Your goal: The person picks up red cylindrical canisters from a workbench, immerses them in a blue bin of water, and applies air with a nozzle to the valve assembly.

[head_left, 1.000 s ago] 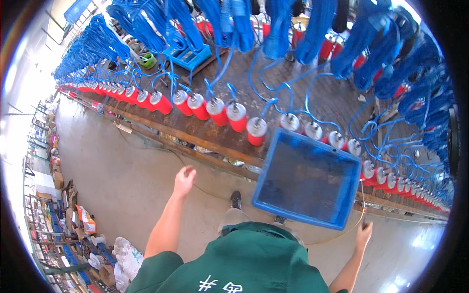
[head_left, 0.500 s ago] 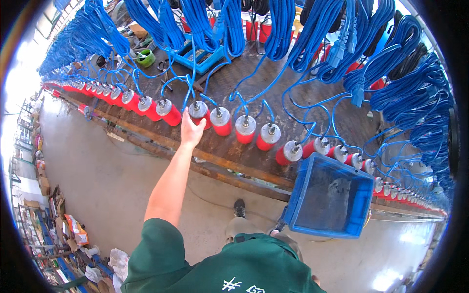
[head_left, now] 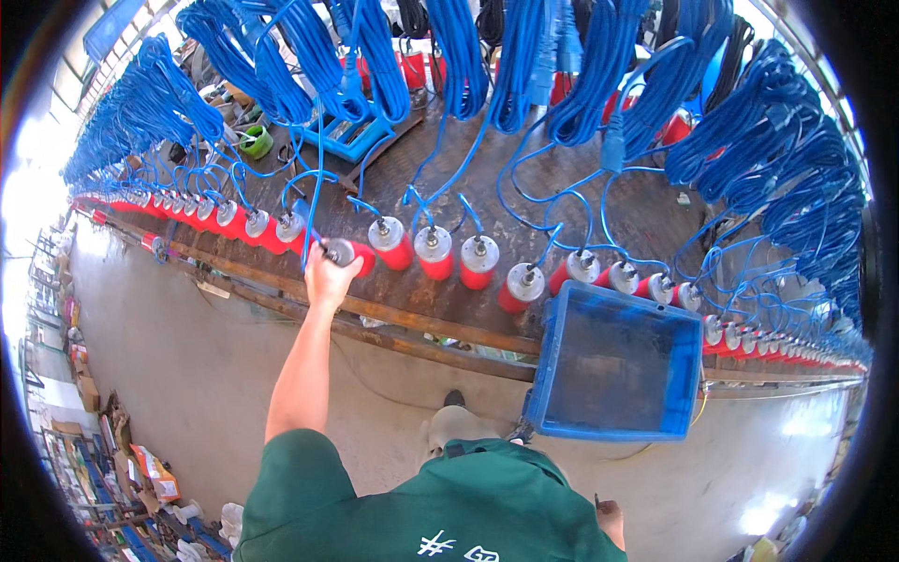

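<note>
My left hand point(head_left: 325, 286) is closed round a red cylinder with a round metal cap point(head_left: 361, 261), near the front edge of the workbench. The cylinder leans, its capped end toward me. A blue cord point(head_left: 320, 155) runs from above down to that spot. Next to it on the right stands another red cylinder point(head_left: 390, 248) with a blue lead on its cap, and a similar one point(head_left: 292, 229) leans on the left. My right hand point(head_left: 611, 523) hangs low by my side, fingers curled, with a thin dark thing sticking up from it, too small to name.
Red cylinders line the wooden workbench point(head_left: 468, 323) both ways. Coiled blue cables point(head_left: 459, 56) hang above its far side. A blue plastic crate point(head_left: 611, 432) sits at the front edge on the right. Farther back are a blue tray point(head_left: 361, 145) and a green round container point(head_left: 255, 142).
My left hand has closed on the red cylinder and tilted it toward the front edge. The view has shifted somewhat to the right, and my right hand now shows more at the lower edge.
</note>
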A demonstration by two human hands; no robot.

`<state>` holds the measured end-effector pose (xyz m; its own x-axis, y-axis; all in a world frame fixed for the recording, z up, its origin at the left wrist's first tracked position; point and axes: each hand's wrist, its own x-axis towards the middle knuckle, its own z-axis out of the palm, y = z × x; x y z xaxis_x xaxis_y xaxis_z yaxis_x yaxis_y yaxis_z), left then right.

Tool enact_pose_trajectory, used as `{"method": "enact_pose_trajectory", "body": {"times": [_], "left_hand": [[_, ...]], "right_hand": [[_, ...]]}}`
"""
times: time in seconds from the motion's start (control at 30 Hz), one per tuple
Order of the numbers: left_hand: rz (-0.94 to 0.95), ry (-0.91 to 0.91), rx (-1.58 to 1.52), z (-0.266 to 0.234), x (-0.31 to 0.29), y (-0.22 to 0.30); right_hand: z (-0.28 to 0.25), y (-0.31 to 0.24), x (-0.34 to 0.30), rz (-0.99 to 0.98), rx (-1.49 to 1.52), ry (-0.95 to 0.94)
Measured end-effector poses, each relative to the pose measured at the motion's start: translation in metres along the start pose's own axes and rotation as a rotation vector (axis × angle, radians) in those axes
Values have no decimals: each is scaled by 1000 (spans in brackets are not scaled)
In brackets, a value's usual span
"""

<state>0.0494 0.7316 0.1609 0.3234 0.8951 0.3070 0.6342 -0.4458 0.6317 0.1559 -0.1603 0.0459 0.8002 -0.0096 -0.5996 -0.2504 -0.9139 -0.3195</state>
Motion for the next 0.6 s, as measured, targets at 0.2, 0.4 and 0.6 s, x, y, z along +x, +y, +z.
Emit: {"method": "enact_pose_trajectory", "body": {"times": [0.2, 0.4, 0.6], "left_hand": [[-112, -134, -187, -72, -99, 54], [-496, -408, -958, -81, -183, 156], [-652, -553, -1217, -18, -219, 225]], "right_hand": [[-31, -66, -20, 92, 331, -177], [-102, -106, 8, -175, 89, -105], [-198, -182, -19, -345, 258, -141]]}}
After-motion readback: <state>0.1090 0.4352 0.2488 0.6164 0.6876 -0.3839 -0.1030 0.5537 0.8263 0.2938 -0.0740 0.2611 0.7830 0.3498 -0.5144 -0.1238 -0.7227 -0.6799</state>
